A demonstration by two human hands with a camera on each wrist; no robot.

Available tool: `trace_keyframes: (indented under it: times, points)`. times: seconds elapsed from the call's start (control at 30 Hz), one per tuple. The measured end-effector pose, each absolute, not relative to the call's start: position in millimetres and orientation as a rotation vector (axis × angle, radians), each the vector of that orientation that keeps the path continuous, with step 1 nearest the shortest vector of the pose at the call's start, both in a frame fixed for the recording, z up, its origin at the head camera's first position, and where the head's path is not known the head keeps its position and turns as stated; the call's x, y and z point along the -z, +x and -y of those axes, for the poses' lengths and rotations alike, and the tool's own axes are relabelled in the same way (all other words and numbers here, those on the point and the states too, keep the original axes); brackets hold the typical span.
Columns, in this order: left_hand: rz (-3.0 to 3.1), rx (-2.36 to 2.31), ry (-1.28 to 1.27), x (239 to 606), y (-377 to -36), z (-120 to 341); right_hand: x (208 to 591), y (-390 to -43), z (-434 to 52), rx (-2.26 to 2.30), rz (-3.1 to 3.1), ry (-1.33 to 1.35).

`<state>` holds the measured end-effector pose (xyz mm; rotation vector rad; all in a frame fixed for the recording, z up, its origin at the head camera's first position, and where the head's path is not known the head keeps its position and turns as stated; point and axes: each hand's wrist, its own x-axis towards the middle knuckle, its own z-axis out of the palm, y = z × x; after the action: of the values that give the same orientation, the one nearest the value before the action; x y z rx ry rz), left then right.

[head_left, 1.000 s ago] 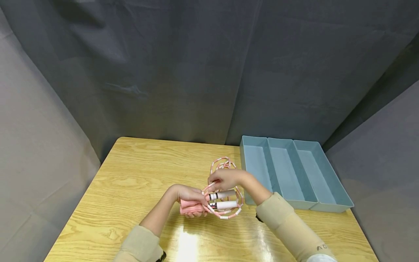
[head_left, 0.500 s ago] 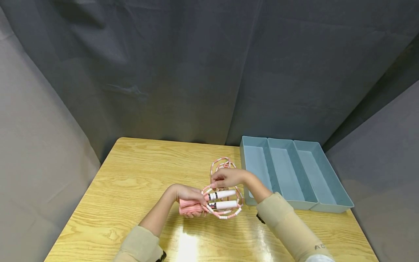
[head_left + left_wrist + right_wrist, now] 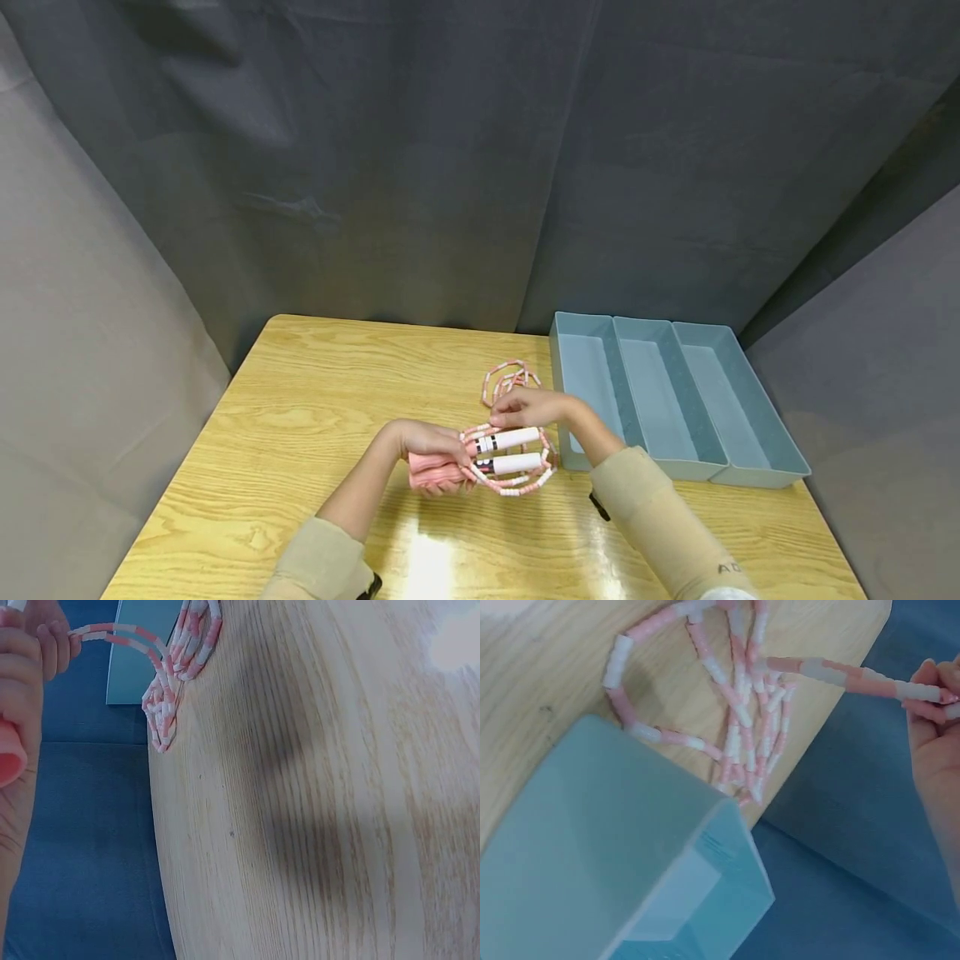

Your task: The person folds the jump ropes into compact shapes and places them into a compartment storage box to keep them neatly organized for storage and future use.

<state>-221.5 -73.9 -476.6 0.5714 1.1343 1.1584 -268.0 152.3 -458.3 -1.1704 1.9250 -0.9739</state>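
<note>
A beaded jump rope in pink and white has two handles (image 3: pixel 517 463) lying side by side. My left hand (image 3: pixel 437 448) grips both by their pink ends, and the white ends point right. Loops of the beaded cord (image 3: pixel 517 492) hang around the handles and pass by the left thumb. With thumb and fingers, my right hand (image 3: pixel 529 407) pinches the cord just above the white ends, as the right wrist view shows at the fingers (image 3: pixel 928 686). From there the cord runs to a loose heap of rope (image 3: pixel 742 727) on the table. One pink handle end (image 3: pixel 10 754) shows in the left wrist view.
A blue-grey organizer (image 3: pixel 712 468) with three long compartments stands at the table's right side, beneath my right forearm in the head view. The wooden table (image 3: pixel 285 400) ends at a dark curtain (image 3: pixel 420 208) behind, with pale cloth on both sides.
My right hand has shifted slightly right with the pinched cord. The handles have tipped up a little at their white ends, while the left hand keeps its grip in nearly the same place.
</note>
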Motion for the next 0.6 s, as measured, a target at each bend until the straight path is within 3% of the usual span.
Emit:
trace_keyframes:
  times: [0.6]
  points:
    - [-1.159, -1.212, 0.583, 477, -222, 79, 483, -261, -158, 1.284, -1.768, -0.926]
